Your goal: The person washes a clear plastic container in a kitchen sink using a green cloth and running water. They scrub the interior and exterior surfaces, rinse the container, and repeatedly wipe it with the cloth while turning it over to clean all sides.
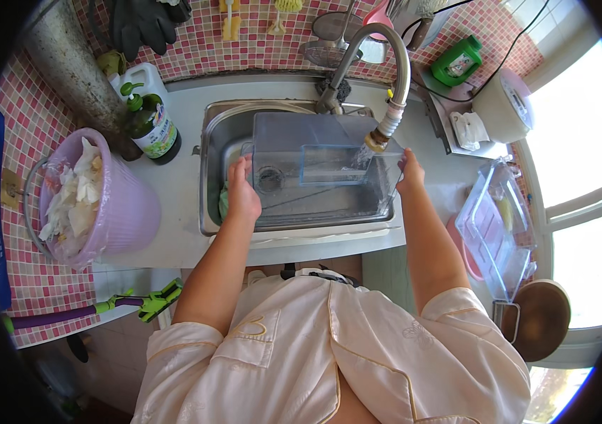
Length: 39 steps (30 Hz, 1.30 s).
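Note:
A clear plastic bin, like a refrigerator drawer, lies over the stainless steel sink. My left hand grips its left side; the fingertips are partly hidden behind the plastic. On the opposite side, my right hand holds the bin's right edge. Water runs from the flexible faucet onto the bin near its right part. Through the plastic the sink drain shows. A bit of green cloth or sponge sits at the sink's left edge, beside my left wrist.
Left on the counter stand a pump bottle, a white jug and a lilac trash bin full of waste. At right are another clear plastic bin, a green bottle and a white round container. Utensils hang behind the faucet.

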### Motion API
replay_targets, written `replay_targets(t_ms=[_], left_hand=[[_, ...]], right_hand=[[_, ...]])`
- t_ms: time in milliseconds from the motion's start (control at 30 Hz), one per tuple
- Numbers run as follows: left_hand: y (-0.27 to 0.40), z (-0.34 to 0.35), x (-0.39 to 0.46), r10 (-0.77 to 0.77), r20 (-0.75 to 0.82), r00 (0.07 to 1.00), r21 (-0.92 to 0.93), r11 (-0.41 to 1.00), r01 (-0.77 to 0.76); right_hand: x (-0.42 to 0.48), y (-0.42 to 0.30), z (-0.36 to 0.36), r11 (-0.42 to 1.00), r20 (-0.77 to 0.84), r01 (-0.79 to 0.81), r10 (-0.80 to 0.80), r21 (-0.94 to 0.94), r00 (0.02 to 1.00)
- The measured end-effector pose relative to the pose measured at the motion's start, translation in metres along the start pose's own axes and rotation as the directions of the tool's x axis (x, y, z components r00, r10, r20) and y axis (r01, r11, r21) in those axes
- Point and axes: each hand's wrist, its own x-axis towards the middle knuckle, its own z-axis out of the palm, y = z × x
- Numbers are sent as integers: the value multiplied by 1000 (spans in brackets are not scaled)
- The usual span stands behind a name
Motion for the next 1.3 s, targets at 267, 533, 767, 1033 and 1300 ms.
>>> replay_targets(t_ms=[267, 533, 767, 1033, 1300], left_hand=[[4, 14, -8, 14, 3, 1000, 39, 999, -14], [5, 11, -14, 7, -25, 1000, 50, 999, -6], [3, 5, -12, -6, -25, 1000, 85, 996, 8], [-1, 0, -6, -29, -43, 999, 55, 998, 32], [1, 5, -3, 13, -168, 986, 313, 949, 41]], right_hand=[[24, 6, -15, 998, 107, 53, -57, 40, 993], [6, -1, -10, 1000, 88, -6, 4, 14, 996], [22, 8, -14, 1000, 136, 28, -29, 9, 990], [22, 6, -14, 999, 169, 18, -9, -50, 986], [11, 3, -3, 997, 192, 7, 9, -79, 981]])
